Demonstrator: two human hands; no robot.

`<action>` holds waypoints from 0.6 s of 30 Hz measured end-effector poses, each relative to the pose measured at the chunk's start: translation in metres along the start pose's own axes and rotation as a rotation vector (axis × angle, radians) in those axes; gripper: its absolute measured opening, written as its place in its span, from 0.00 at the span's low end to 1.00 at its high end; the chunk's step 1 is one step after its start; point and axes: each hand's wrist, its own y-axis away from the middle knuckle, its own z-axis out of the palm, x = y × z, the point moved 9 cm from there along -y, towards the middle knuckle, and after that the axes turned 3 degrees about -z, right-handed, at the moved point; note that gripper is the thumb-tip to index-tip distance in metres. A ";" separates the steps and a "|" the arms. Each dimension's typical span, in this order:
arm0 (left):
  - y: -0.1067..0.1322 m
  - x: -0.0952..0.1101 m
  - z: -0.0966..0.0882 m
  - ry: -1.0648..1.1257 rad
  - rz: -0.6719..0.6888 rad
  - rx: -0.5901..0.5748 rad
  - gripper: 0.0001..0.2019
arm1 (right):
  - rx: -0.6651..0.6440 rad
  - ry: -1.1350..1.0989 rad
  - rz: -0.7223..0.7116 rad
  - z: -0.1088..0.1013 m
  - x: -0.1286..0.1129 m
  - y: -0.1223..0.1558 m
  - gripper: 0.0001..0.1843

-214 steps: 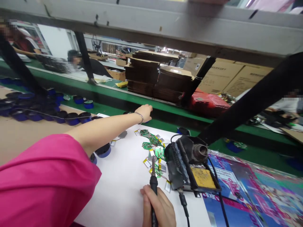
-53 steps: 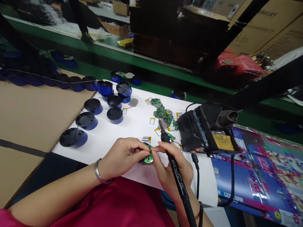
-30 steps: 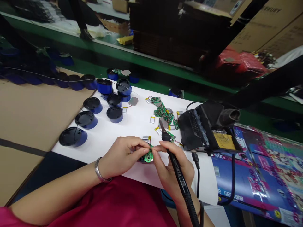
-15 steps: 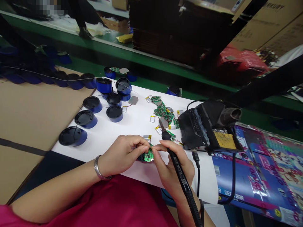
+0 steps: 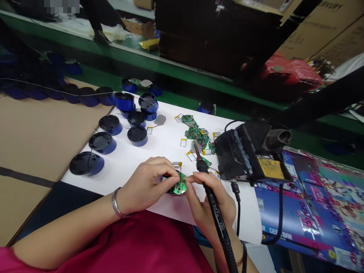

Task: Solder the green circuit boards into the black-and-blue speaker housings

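Note:
A green circuit board (image 5: 179, 187) lies by a dark round housing at the paper's front edge, partly covered by fingers. My left hand (image 5: 152, 184) comes over it from the left, thumb and forefinger pinched at the board's upper part. Whatever sits in that pinch is too small to make out; a thin dark wire passes beside it. A small silver battery with yellow tape (image 5: 178, 164) lies just behind. In my right hand (image 5: 212, 201) is a black soldering iron (image 5: 215, 211), its tip pointing away from me. That hand's thumb and forefinger nearly meet at the board's right edge.
Blue cups with black tops (image 5: 137, 135) stand at the left on white paper (image 5: 167, 140). Several boards (image 5: 195, 132) and batteries lie behind my hands. At the right is a black soldering station (image 5: 231, 155) with a yellow sponge (image 5: 270, 168) and cables.
My right hand, with the soldering iron, has shifted slightly right, away from my left fingertips. More of the green board shows between the hands. The left hand has barely moved.

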 end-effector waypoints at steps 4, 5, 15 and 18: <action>0.007 0.003 -0.002 -0.050 0.055 0.037 0.06 | -0.103 0.029 -0.077 0.004 -0.006 0.007 0.24; 0.010 0.004 -0.002 -0.078 0.073 0.044 0.06 | -0.132 0.012 -0.091 0.007 -0.007 0.009 0.25; 0.022 0.002 0.008 -0.248 0.074 0.080 0.07 | -0.202 -0.070 -0.103 0.024 -0.001 0.021 0.29; 0.022 0.002 0.009 -0.258 0.056 0.086 0.07 | -0.176 -0.033 -0.084 0.018 -0.001 0.020 0.26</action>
